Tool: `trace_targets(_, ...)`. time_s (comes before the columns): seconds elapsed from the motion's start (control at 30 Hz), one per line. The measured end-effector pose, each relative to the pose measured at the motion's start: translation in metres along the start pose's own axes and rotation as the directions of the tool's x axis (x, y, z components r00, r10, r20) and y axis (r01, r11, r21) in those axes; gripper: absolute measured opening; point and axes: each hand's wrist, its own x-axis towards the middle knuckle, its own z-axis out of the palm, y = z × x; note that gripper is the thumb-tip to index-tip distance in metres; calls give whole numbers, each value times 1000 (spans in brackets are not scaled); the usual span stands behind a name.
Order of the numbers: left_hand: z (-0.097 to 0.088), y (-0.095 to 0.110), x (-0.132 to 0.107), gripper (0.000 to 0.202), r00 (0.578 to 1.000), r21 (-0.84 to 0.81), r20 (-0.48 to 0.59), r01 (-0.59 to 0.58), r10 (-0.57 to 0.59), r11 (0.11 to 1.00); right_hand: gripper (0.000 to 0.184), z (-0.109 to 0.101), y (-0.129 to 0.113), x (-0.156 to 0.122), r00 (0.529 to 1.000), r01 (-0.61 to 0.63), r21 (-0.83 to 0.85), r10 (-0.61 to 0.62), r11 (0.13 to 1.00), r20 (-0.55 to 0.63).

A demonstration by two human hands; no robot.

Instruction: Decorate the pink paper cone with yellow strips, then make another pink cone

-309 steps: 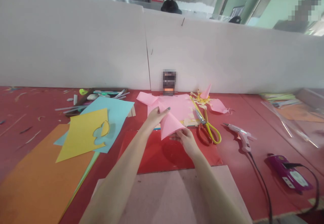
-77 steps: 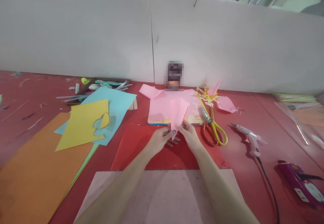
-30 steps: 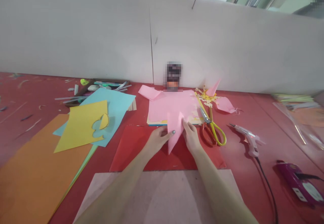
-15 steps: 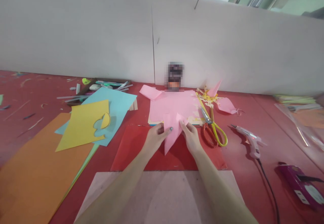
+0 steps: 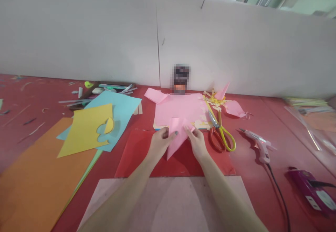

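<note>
A pink paper cone [image 5: 176,138], its tip pointing toward me, is held between both hands above a red sheet [image 5: 136,155]. My left hand [image 5: 159,144] pinches the cone's left edge with thumb and fingers. Closed on the right edge of the cone is my right hand [image 5: 197,143]. Just behind the cone lies a flat pink sheet [image 5: 178,108] on a small stack of papers.
Yellow-handled scissors [image 5: 221,131] lie right of the hands, then a glue gun [image 5: 258,144] with its cord and a purple device [image 5: 311,190]. Yellow [image 5: 84,130], blue [image 5: 120,109] and orange [image 5: 34,183] sheets lie left. A pale pink sheet [image 5: 168,204] lies nearest me. White partition behind.
Over the last seconds the cone was turned over so its tip points toward me; both hands shifted slightly up its wide end and keep pinching it.
</note>
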Motion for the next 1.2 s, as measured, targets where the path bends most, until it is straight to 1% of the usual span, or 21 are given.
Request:
trace_targets(0.27,1,1,-2,20,1000,46,-26,6,-4,999,33,0,-1,-1,1000,-12,-9,12,1000,-8)
trace_targets(0.4,1,5,-4,18,998,119,-60,33,-26,992,38,0,0,-1,999,-17,-37,16,999,-28)
trace_targets(0.53,1,10,-6,18,998,127,-64,22,-14,992,35,-2,-1,1,999,-13,-64,10,998,-43)
trace_targets(0.7,0,16,-6,19,993,169,-114,27,-8,985,37,-3,-4,1,997,-67,29,66,997,34)
trace_targets(0.77,0,17,-6,18,994,164,-108,32,-15,986,37,-3,-3,2,997,-67,31,65,997,41)
trace_targets(0.97,0,16,-6,17,996,164,-88,29,-15,986,27,-4,1,3,999,-32,-21,31,999,-35)
trace_targets(1.2,-1,11,-4,21,998,144,-70,8,3,990,28,-2,-1,0,999,-18,-61,15,998,-48)
